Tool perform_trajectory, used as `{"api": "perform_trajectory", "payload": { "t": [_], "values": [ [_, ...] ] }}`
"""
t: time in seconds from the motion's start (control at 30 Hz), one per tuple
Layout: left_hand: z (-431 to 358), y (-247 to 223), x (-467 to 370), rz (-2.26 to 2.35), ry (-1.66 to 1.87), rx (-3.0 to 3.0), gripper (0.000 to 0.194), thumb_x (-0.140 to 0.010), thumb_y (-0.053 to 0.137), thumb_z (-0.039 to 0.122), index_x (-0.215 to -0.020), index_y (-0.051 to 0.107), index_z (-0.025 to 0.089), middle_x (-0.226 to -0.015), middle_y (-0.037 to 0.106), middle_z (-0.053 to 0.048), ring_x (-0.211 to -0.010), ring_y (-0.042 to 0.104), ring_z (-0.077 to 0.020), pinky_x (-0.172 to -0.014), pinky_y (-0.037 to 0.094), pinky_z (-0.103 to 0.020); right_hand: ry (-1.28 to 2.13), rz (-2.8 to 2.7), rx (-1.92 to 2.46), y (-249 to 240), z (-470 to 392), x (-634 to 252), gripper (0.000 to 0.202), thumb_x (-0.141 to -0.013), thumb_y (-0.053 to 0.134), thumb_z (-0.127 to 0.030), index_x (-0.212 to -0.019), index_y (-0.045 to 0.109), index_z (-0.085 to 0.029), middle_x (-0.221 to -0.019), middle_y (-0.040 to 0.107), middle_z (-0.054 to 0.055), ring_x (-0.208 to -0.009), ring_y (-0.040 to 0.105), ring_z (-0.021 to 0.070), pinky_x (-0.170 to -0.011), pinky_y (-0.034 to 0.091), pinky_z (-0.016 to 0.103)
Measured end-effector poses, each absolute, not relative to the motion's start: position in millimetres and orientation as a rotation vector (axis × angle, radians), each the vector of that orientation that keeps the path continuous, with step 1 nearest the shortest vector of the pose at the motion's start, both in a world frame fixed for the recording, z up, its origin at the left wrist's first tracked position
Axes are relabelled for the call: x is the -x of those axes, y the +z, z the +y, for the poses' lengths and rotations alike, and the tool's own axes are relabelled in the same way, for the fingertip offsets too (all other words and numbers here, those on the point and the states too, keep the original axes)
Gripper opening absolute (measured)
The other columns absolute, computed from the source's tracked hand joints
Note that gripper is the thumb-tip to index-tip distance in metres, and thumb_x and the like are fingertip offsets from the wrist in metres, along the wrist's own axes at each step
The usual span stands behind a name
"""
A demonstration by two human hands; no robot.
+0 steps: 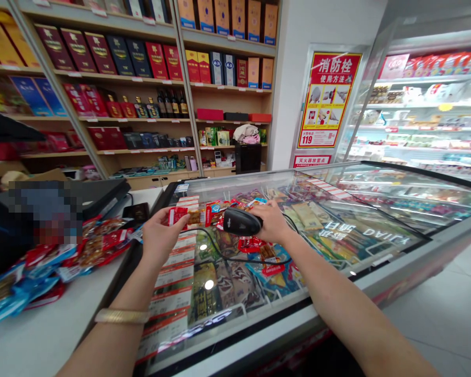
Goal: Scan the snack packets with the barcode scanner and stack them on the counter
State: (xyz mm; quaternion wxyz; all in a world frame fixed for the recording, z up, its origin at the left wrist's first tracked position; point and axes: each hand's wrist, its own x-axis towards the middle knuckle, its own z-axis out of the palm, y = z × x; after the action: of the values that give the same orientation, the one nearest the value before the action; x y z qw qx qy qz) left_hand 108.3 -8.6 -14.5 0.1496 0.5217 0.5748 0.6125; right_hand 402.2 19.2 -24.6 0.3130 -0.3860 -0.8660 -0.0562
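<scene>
My left hand (160, 230), with a gold bracelet (121, 315) on its wrist, pinches a small red snack packet (178, 215) above the left part of the freezer's glass lid. To its right, my right hand (271, 221) is wrapped round a black barcode scanner (241, 222), whose head points left toward the packet. The scanner's black cable (235, 259) loops over the glass. Beneath and behind the scanner, several red snack packets (251, 244) lie on the lid.
A white counter (74, 319) at the left bears a pile of red and blue snack packets (98, 248) and a dark phone-like device (136, 212). The glass-topped freezer (384, 262) stretches right. Shelves of boxes (137, 55) and a refrigerated display (432, 104) stand behind.
</scene>
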Motion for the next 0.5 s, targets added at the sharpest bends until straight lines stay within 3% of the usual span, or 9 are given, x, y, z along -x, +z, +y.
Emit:
{"api": "perform_trajectory", "payload": {
  "t": [0.2, 0.37, 0.43, 0.5],
  "values": [
    [-10, -2, -89, 1.856, 1.972, -1.585, 0.051, -0.072, 0.072, 0.036, -0.12, 0.065, 0.02, -0.097, 0.071, -0.005, -0.083, 0.069, -0.0216, -0.079, 0.057, -0.035, -0.124, -2.224, 1.019, -30, 23, -408, 0.033, -0.072, 0.074, -0.035, -0.103, 0.073, -0.023, -0.104, 0.077, 0.007, -0.099, 0.066, 0.0261, -0.087, 0.03, 0.038],
    [-20, 19, -33, 2.348, 2.176, -1.293, 0.026, -0.079, 0.059, 0.022, -0.102, 0.068, 0.013, -0.106, 0.066, -0.013, -0.115, 0.061, -0.0343, -0.105, 0.045, -0.052, -0.12, -2.163, 1.011, -35, 27, -409, 0.029, -0.075, 0.073, -0.035, -0.101, 0.074, -0.024, -0.102, 0.077, 0.007, -0.095, 0.068, 0.0251, -0.086, 0.03, 0.037],
    [-24, 19, -11, 2.418, 2.251, -1.082, 0.027, -0.075, 0.059, 0.017, -0.101, 0.064, 0.011, -0.119, 0.06, -0.017, -0.123, 0.056, -0.0385, -0.11, 0.04, -0.057, -0.131, -2.15, 1.005, -37, 27, -409, 0.03, -0.075, 0.073, -0.037, -0.101, 0.074, -0.023, -0.103, 0.077, 0.008, -0.095, 0.068, 0.0253, -0.086, 0.031, 0.037],
    [-28, 14, 5, 2.332, 2.223, -1.193, 0.033, -0.072, 0.061, 0.016, -0.105, 0.057, 0.012, -0.14, 0.045, -0.023, -0.137, 0.041, -0.0456, -0.117, 0.027, -0.065, -0.137, -2.152, 1.001, -37, 28, -409, 0.031, -0.075, 0.073, -0.039, -0.102, 0.074, -0.023, -0.105, 0.077, 0.009, -0.096, 0.068, 0.0258, -0.086, 0.032, 0.037]
  ]
}}
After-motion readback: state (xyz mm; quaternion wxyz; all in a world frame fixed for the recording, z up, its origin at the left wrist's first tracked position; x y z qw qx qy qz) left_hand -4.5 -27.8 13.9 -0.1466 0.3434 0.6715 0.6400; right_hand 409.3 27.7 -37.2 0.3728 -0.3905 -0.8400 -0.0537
